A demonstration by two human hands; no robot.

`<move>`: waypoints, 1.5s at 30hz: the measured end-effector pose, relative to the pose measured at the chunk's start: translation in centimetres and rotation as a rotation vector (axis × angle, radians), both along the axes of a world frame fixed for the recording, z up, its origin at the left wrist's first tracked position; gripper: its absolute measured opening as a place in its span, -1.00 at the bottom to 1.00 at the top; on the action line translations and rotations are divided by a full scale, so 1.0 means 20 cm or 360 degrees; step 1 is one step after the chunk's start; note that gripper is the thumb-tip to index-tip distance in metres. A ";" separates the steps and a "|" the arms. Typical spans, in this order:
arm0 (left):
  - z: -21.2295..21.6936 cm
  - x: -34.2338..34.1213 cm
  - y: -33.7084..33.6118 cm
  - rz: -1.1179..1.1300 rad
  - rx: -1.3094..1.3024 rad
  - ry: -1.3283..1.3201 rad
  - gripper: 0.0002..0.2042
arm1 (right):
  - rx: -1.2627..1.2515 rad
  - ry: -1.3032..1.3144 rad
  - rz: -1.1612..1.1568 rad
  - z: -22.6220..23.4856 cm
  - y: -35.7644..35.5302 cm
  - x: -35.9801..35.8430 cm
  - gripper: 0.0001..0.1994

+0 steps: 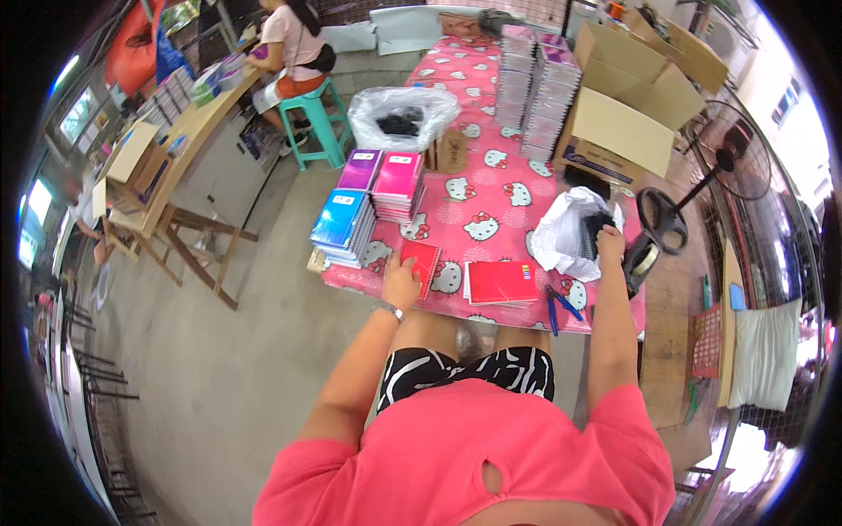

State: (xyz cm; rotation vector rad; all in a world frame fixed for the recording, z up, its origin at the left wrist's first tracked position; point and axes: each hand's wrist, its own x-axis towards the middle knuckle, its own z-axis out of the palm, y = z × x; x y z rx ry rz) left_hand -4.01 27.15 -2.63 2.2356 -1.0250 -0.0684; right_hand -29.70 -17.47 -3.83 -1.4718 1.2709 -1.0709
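The person's left hand [400,282] lies flat on a red spiral notebook [422,266] at the near edge of the desk [491,188], fingers spread and pressing its cover rather than clamped on it. The desk wears a pink cloth printed with white cartoon cats. The right hand [610,243] reaches to the right side of the desk and into a white plastic bag [561,235] that holds dark spiral bindings; its fingers are bent at the mouth of the bag, but whether they are closed on anything cannot be told. Between the two hands lies a second red notebook [501,282], flat and just beside the first, and near it, at the desk's front edge, a blue-handled tool [556,309]. Left of the first notebook stand three stacks of notebooks: blue [341,226] nearest, pink [398,184] behind it, purple [360,169] beside the pink one. Farther along the desk sit a clear plastic bag [403,114] with something dark inside, tall stacks of pale notebooks [535,92] and an open cardboard box [627,105]. A black floor fan [737,149] stands to the right of the desk. At another desk in the far left, a person [289,44] sits on a teal stool [317,123].
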 end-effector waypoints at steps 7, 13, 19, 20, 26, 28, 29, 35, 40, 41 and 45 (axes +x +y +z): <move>0.45 -0.54 -0.38 -0.0909 -0.0444 -0.0579 -0.77 | -0.0009 -0.0487 0.0356 0.24 0.34 0.01 -0.63; 0.45 -0.53 -0.38 -0.1154 0.0223 -0.0640 -0.79 | -0.0140 -0.0008 0.0791 0.44 0.89 -0.02 -0.66; 0.68 -0.44 -0.41 -0.1022 0.0481 -0.0430 -0.79 | -0.0594 0.0116 0.1080 0.48 1.16 -0.10 -0.74; 0.66 -0.43 -0.42 -0.1002 0.0285 -0.0582 -0.82 | -0.0745 0.0115 0.1061 0.53 1.19 -0.08 -0.76; 0.59 -0.45 -0.44 -0.0889 -0.0099 -0.0721 -0.84 | -0.0850 0.0097 0.0955 0.59 1.25 -0.03 -0.78; 0.58 -0.45 -0.43 -0.0883 -0.0120 -0.0728 -0.83 | -0.0786 0.0187 0.1015 0.59 1.25 -0.04 -0.78; 0.58 -0.44 -0.44 -0.0904 -0.0156 -0.0726 -0.82 | -0.0735 0.0266 0.1067 0.59 1.24 -0.05 -0.79; 0.58 -0.44 -0.45 -0.0968 -0.0140 -0.0693 -0.81 | 0.0096 0.0091 0.1371 0.60 1.18 -0.06 -0.69; 0.56 -0.50 -0.49 -0.0998 -0.0290 -0.0687 -0.81 | -0.0250 0.0117 0.1320 0.59 1.19 -0.10 -0.62; 0.55 -0.52 -0.49 -0.1033 -0.0303 -0.0730 -0.81 | -0.0755 0.0207 0.1309 0.59 1.21 -0.10 -0.60; 0.56 -0.51 -0.47 -0.1104 -0.0258 -0.0776 -0.79 | -0.0106 0.0360 0.1273 0.70 1.28 -0.10 -0.60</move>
